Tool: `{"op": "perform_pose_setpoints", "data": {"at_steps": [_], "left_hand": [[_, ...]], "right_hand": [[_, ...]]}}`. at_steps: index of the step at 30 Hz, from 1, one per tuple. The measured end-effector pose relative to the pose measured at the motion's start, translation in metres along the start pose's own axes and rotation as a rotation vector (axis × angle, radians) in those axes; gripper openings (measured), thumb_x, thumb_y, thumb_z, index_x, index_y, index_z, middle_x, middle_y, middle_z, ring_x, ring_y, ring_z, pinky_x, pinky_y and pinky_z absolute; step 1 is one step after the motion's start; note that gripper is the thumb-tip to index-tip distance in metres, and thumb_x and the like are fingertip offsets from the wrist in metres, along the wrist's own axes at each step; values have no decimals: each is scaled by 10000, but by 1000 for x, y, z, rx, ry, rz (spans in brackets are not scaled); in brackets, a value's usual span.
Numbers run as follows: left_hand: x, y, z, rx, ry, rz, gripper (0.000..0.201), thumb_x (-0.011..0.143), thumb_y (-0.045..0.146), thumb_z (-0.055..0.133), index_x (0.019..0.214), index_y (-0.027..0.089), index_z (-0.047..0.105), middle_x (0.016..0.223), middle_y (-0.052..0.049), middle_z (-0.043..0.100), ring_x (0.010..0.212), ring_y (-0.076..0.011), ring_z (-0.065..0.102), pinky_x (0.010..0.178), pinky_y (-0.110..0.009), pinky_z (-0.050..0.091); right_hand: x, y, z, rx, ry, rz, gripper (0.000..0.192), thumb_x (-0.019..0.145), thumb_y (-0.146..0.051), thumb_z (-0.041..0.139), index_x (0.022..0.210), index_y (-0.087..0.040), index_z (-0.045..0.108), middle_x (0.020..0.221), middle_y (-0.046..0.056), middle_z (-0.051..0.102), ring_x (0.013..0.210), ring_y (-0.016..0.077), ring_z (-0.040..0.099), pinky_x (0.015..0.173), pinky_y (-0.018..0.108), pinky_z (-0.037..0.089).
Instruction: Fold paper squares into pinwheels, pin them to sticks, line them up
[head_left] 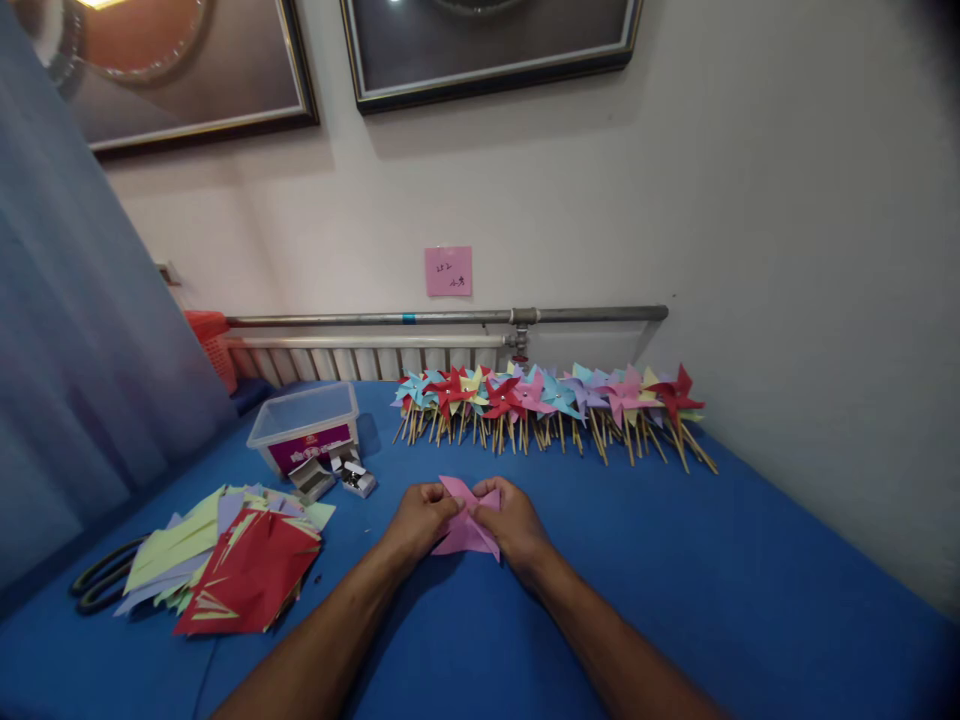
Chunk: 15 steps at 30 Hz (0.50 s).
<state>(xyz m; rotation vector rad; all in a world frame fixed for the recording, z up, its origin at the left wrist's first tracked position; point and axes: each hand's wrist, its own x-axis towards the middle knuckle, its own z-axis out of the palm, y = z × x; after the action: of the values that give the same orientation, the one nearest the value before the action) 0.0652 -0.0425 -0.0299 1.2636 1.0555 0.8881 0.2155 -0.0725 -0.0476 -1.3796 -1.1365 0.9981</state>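
Observation:
Between my hands, a little above the blue tabletop, is a pink paper pinwheel (pixel 468 538) with its points partly folded in toward the middle. My left hand (pixel 426 518) pinches its left side, thumb on top. On the right side my right hand (pixel 517 522) grips the paper, its thumb close to the centre. No stick shows on this pinwheel. Left of my hands lie stacks of cut paper, with red sheets (pixel 251 575) on top and pale green sheets (pixel 180 550) behind. Two small open boxes sit beyond them, one holding small metal pieces (pixel 352 474).
A clear plastic tub (pixel 304 410) stands behind the small boxes. Finished pinwheels (pixel 529 395) on sticks lie in a long row along the back. Dark scissor handles (pixel 105 580) poke out from under the paper. Pipes (pixel 450 320) run along the wall, and a curtain (pixel 82 300) hangs at left.

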Motion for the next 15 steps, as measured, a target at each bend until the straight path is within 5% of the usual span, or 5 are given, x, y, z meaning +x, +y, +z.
{"op": "perform_pose_setpoints", "data": {"at_steps": [15], "left_hand": [[3, -4, 0, 97, 33, 35, 363, 620, 359, 795, 551, 193, 480, 433, 77, 426, 418, -55, 309, 444, -213, 222]], "right_hand": [[5, 11, -2, 23, -19, -20, 254, 658, -261, 703, 897, -205, 638, 654, -42, 604, 553, 130, 532, 525, 243, 387]]}}
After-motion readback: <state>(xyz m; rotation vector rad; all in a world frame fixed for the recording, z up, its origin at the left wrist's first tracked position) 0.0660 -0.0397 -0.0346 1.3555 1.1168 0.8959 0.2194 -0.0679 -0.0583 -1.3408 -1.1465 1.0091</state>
